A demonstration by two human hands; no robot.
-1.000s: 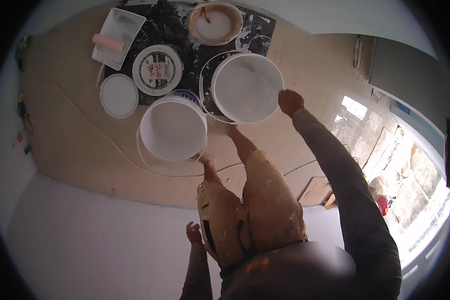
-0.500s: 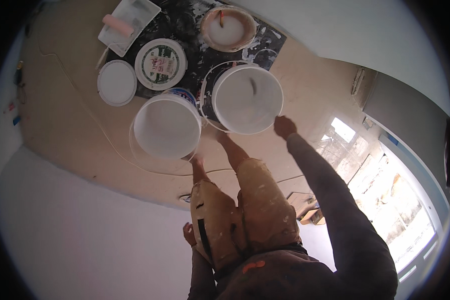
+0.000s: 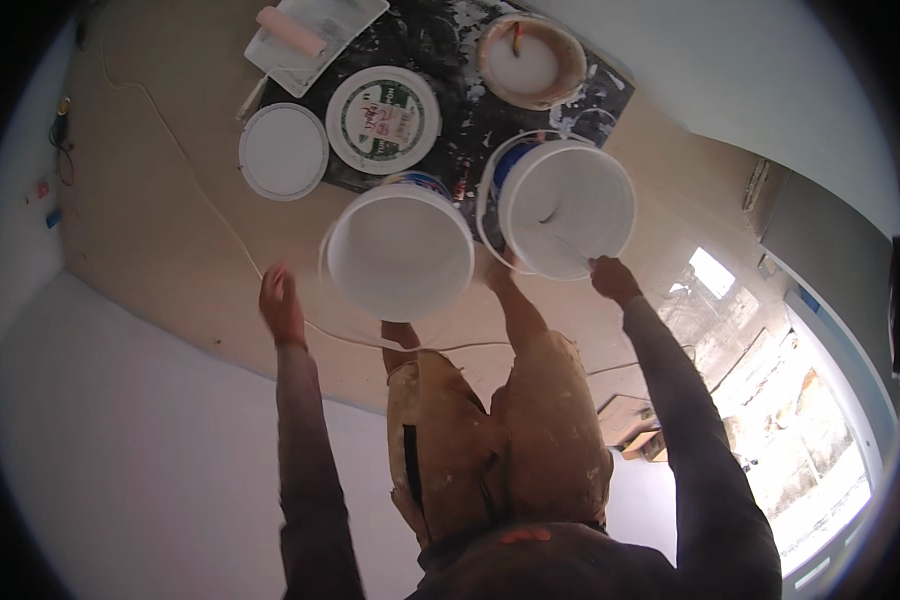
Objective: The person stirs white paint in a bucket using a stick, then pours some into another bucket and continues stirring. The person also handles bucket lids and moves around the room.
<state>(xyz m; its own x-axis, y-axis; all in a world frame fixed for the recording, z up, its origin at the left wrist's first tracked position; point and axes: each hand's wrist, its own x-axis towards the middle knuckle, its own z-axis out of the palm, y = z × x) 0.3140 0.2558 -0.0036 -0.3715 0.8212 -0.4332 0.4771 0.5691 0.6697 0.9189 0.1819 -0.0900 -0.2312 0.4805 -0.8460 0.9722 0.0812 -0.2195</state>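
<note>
Two white plastic buckets stand in front of me. The right bucket (image 3: 580,205) has a dark curved mark or object inside, and its handle hangs at its left side. At that bucket's near rim, my right hand (image 3: 615,280) is closed. A thin, faint line runs from its fingers into the bucket, but I cannot make out what it holds. The left bucket (image 3: 400,255) has a pale inside. To the left of it, my left hand (image 3: 283,300) is raised, empty and slightly blurred, with its fingers loosely extended.
Beyond the buckets lies a black, paint-smeared sheet (image 3: 435,45). It carries a lidded tub (image 3: 383,120), a basin of whitish liquid (image 3: 570,85) and a paint tray (image 3: 345,25) with a pink roller (image 3: 290,30). A white lid (image 3: 284,152) and a cable (image 3: 180,145) lie on the floor.
My left hand has come up from beside my thigh to the left of the left bucket. My right hand stays at the right bucket's rim. The view has shifted, moving the scene rightward.
</note>
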